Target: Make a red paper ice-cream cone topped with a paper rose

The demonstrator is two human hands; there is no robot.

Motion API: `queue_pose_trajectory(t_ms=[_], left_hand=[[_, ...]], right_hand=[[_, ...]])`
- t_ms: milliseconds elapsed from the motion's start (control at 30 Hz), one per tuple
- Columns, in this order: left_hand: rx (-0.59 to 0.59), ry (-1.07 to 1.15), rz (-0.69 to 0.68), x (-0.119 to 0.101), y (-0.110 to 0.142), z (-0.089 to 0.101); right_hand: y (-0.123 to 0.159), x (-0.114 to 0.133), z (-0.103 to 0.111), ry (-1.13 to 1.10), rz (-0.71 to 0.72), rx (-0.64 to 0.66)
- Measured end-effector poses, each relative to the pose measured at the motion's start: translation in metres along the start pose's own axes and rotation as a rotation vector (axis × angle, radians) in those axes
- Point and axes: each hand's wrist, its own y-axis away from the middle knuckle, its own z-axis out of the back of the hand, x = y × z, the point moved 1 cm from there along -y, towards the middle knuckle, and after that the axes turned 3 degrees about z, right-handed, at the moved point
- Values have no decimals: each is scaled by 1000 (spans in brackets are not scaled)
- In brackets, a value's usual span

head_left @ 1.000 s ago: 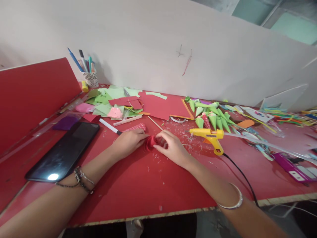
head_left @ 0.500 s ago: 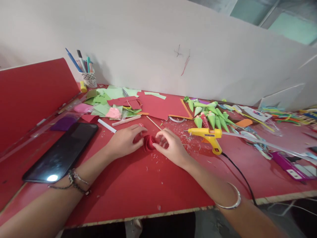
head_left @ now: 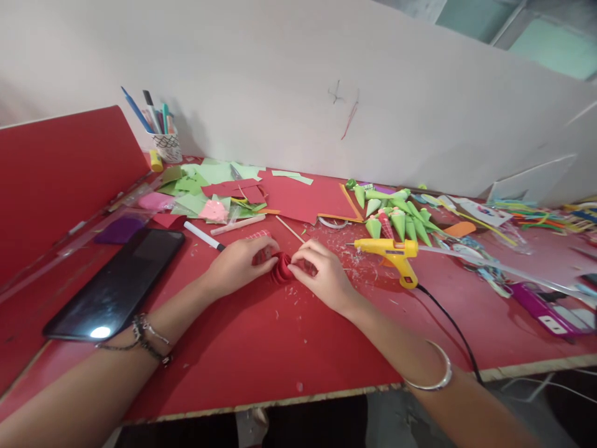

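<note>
A coil of red paper (head_left: pixel 282 269), wound in loose rings, sits on the red tabletop between my two hands. My left hand (head_left: pixel 240 264) pinches its left side between thumb and fingers. From the right, my right hand (head_left: pixel 321 274) grips the coil's edge with thumb and forefinger. Behind my left fingers lies a small red checked piece (head_left: pixel 259 234), partly hidden. A white marker (head_left: pixel 203 236) with a dark end rests beside my left knuckles. Just beyond my right hand is a thin wooden stick (head_left: pixel 290 229).
A yellow glue gun (head_left: pixel 389 252) lies to the right amid glue shreds, its black cord trailing off the front edge. Green paper cones (head_left: pixel 398 218) are heaped behind it. At left are a phone (head_left: pixel 119 283) and a pen cup (head_left: pixel 166 147). Paper scraps (head_left: pixel 193 183) cover the back.
My left hand has shifted slightly right around the coil, baring more of the checked piece and the marker's dark end. My right fingers have closed in a little. The view has tilted slightly.
</note>
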Motion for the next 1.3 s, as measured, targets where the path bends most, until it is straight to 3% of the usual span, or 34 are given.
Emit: queue_pose_trajectory(t_ms=[300, 633, 1300], left_hand=[[-10, -28, -41, -3, 1, 2], [-89, -309, -78, -6, 3, 1], [-35, -186, 60, -18, 3, -3]], right_hand=[[0, 0, 0, 28, 16, 17], [1, 0, 1, 22, 26, 29], [-2, 4, -7, 113, 18, 28]])
